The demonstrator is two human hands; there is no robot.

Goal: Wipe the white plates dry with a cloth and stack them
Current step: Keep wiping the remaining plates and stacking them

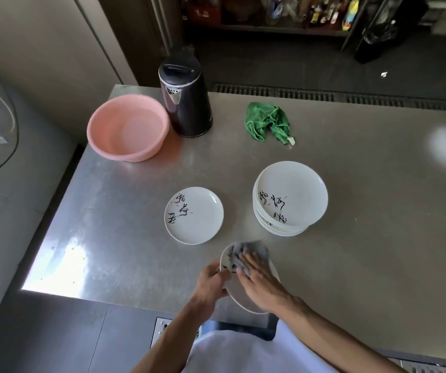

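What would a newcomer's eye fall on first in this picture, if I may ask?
Nearest the camera, the left hand holds a white plate by its rim while the right hand presses a grey cloth onto it. Behind them stand a stack of plates on the right and a lone plate on the left. Farther back sit a pink basin, a black kettle and a green cloth.

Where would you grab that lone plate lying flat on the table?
Probably by its rim, from the left. The lone plate lies flat, face up, so only the upturned rim lets fingers slip under, thumb on top. Bare table lies on that side; the stack stands to its right.
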